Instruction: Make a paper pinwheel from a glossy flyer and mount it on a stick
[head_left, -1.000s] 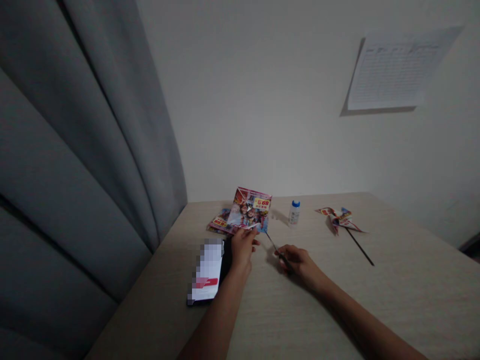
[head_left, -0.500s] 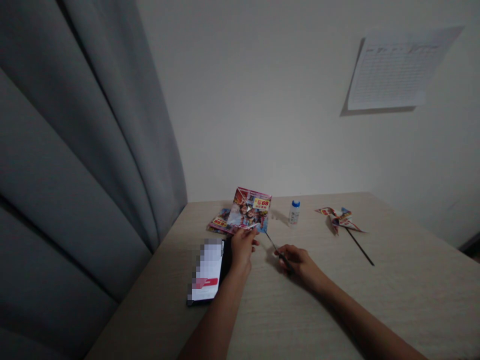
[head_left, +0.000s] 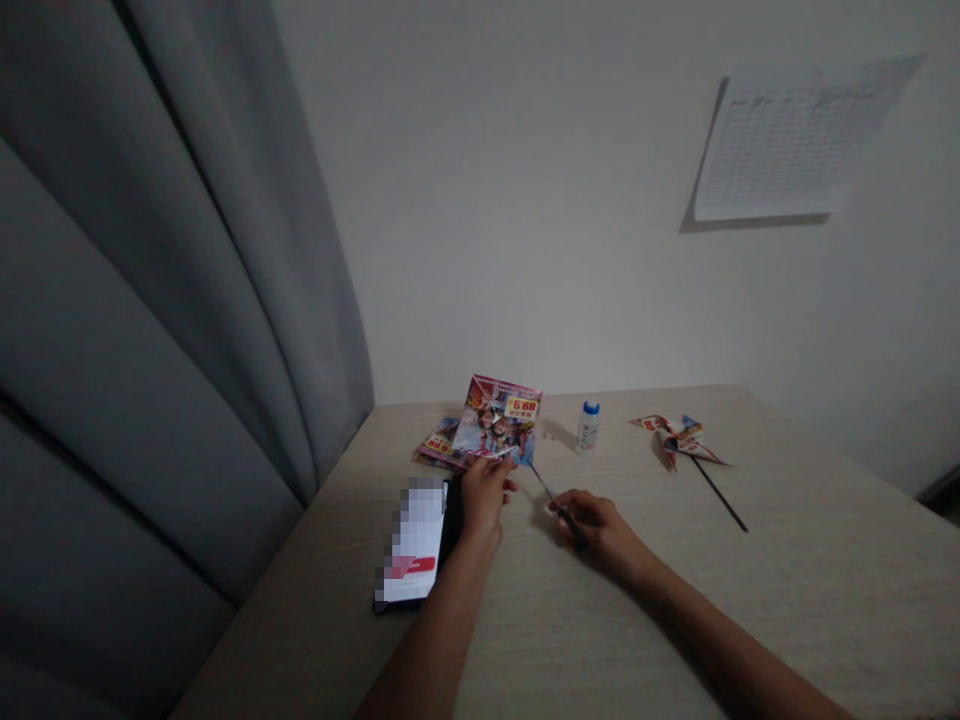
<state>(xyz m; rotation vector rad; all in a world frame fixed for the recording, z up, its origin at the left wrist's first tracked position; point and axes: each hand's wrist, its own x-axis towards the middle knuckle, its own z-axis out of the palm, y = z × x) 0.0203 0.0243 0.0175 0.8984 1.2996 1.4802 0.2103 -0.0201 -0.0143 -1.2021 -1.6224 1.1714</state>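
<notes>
My left hand (head_left: 486, 490) pinches the lower edge of a square, colourfully printed paper sheet (head_left: 499, 420), which is held up tilted with crease lines and a yellow price patch showing. My right hand (head_left: 592, 525) is closed around the dark handles of a pair of scissors (head_left: 545, 488). Their thin metal blades point up and left, the tips at the sheet's lower right corner; how far the blades are apart is too small to tell. Behind the held sheet, more printed paper (head_left: 436, 443) lies on the table.
A phone (head_left: 412, 550) with a lit screen lies left of my left forearm. A small white bottle with a blue cap (head_left: 589, 428) stands beyond my right hand. Farther right lies a paper pinwheel (head_left: 679, 438) on a dark stick (head_left: 720, 493). A grey curtain (head_left: 247, 250) borders the table's left side.
Almost nothing differs. The paper sheet has shifted very slightly to the left; both hands keep their hold and place.
</notes>
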